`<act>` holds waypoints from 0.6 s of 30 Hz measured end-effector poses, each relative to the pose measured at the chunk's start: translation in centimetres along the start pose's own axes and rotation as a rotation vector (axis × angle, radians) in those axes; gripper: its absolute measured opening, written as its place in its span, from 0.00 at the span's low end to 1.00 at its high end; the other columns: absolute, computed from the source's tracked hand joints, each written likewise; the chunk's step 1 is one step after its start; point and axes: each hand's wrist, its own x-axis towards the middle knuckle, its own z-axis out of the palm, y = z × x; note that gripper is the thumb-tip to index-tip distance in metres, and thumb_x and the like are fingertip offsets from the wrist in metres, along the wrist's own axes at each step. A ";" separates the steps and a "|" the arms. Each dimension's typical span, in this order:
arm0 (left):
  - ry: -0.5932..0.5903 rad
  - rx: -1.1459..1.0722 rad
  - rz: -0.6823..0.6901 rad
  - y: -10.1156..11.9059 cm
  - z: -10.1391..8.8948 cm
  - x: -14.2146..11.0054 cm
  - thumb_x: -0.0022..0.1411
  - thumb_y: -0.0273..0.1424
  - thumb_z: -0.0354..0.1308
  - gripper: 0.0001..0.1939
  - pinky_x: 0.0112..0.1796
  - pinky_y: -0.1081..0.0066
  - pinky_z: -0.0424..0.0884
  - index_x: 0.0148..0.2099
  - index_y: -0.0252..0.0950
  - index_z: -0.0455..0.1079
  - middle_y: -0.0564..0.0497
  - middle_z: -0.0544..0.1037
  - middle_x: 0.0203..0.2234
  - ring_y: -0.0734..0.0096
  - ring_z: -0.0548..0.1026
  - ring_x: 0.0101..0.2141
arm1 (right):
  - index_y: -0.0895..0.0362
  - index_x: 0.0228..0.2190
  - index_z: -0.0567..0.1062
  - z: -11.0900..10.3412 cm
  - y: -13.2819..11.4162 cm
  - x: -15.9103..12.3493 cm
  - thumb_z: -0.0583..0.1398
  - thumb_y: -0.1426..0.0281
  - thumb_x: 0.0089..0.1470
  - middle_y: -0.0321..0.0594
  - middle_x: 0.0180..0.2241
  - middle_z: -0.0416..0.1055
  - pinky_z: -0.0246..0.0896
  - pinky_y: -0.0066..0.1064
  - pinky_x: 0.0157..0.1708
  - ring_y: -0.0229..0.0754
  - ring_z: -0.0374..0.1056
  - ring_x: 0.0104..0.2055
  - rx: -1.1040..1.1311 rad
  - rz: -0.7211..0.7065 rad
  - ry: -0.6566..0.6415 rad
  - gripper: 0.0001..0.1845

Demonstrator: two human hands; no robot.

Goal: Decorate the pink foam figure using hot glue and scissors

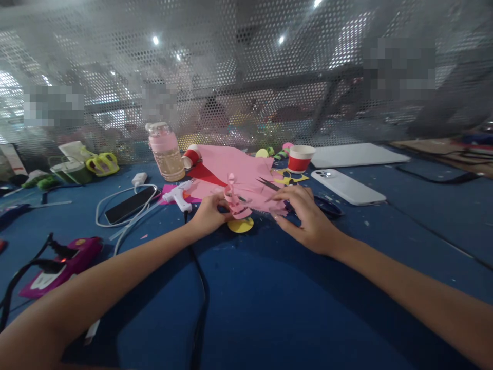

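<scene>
My left hand (211, 213) is closed on a small pink paper craft piece (231, 198) with curled strips standing up from it. Just below that piece lies a yellow paper disc (241, 225). Over to the right, my right hand (310, 218) hovers with fingers bent and apart, at the edge of some pink paper scraps (274, 205). Scissors lie partly under this hand, with the blades (268, 183) pointing to the upper left and a dark handle (327, 206) showing behind it. A large pink paper sheet (234, 162) spreads beyond both hands.
On the left are a white glue gun (179, 196), a black phone (131, 204) with white cable, a pink bottle (165, 151) and a magenta power strip (63, 267). A red-and-white paper cup (300, 158), white phone (347, 186) and white laptop (360, 155) are at right. A perforated metal screen (239, 77) stands behind.
</scene>
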 end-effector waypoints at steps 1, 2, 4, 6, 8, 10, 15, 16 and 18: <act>0.024 -0.042 -0.026 -0.1 0.0 0.1 0.38 0.23 0.66 0.14 0.36 0.69 0.71 0.31 0.32 0.68 0.51 0.77 0.24 0.72 0.74 0.27 | 0.54 0.44 0.67 -0.1 -0.4 0.1 0.56 0.66 0.51 0.49 0.45 0.65 0.55 0.52 0.50 0.51 0.61 0.50 0.068 0.065 0.051 0.17; 0.052 -0.073 -0.050 -0.3 0.0 0.2 0.38 0.24 0.66 0.15 0.35 0.69 0.71 0.31 0.33 0.67 0.51 0.77 0.24 0.72 0.74 0.27 | 0.54 0.46 0.67 -0.3 -0.8 0.2 0.57 0.65 0.50 0.49 0.48 0.65 0.55 0.51 0.51 0.51 0.60 0.52 0.172 0.146 0.098 0.19; 0.118 -0.084 -0.078 -0.5 0.0 0.3 0.37 0.23 0.67 0.15 0.34 0.70 0.71 0.30 0.33 0.66 0.53 0.76 0.23 0.73 0.74 0.27 | 0.53 0.45 0.70 -0.8 -2.0 0.3 0.54 0.61 0.53 0.47 0.49 0.68 0.58 0.50 0.50 0.50 0.64 0.51 0.493 0.313 0.083 0.19; 0.186 -0.038 -0.069 -0.7 -0.1 0.4 0.36 0.22 0.66 0.16 0.33 0.71 0.71 0.30 0.34 0.66 0.54 0.75 0.22 0.73 0.74 0.26 | 0.54 0.36 0.76 -1.2 -3.2 0.3 0.48 0.55 0.56 0.45 0.39 0.75 0.64 0.50 0.44 0.51 0.70 0.44 0.830 0.424 -0.153 0.22; 0.229 0.030 -0.042 -0.6 -0.1 0.4 0.35 0.20 0.66 0.17 0.33 0.71 0.70 0.30 0.35 0.66 0.56 0.75 0.21 0.73 0.73 0.26 | 0.53 0.32 0.78 -1.5 -4.0 0.3 0.47 0.51 0.55 0.44 0.35 0.76 0.65 0.51 0.44 0.52 0.71 0.43 0.911 0.478 -0.280 0.26; 0.238 0.082 -0.025 -0.5 -0.2 0.3 0.36 0.20 0.65 0.17 0.33 0.71 0.70 0.31 0.34 0.66 0.56 0.74 0.21 0.72 0.73 0.26 | 0.51 0.37 0.77 -1.4 -4.2 0.2 0.54 0.51 0.51 0.41 0.43 0.74 0.58 0.49 0.52 0.51 0.65 0.52 0.801 0.520 -0.112 0.22; 0.216 0.114 -0.039 -0.1 -0.2 0.1 0.36 0.19 0.63 0.17 0.32 0.71 0.70 0.32 0.34 0.66 0.56 0.75 0.22 0.71 0.74 0.27 | 0.53 0.36 0.78 -0.7 -3.7 0.2 0.46 0.46 0.52 0.43 0.44 0.74 0.60 0.50 0.51 0.52 0.65 0.52 1.032 0.542 -0.288 0.31; 0.217 0.124 -0.040 -0.1 -0.2 0.1 0.36 0.18 0.63 0.17 0.33 0.71 0.70 0.32 0.34 0.66 0.55 0.75 0.22 0.71 0.74 0.27 | 0.53 0.36 0.78 -0.7 -3.7 0.2 0.47 0.45 0.52 0.43 0.44 0.74 0.60 0.50 0.51 0.52 0.66 0.51 1.020 0.536 -0.285 0.31; 0.222 0.148 -0.039 0.0 -0.1 0.2 0.37 0.18 0.62 0.17 0.33 0.71 0.70 0.32 0.35 0.66 0.56 0.76 0.22 0.71 0.74 0.27 | 0.49 0.39 0.77 -0.6 -3.7 0.2 0.53 0.46 0.48 0.39 0.47 0.72 0.53 0.47 0.56 0.49 0.62 0.55 0.903 0.535 -0.069 0.26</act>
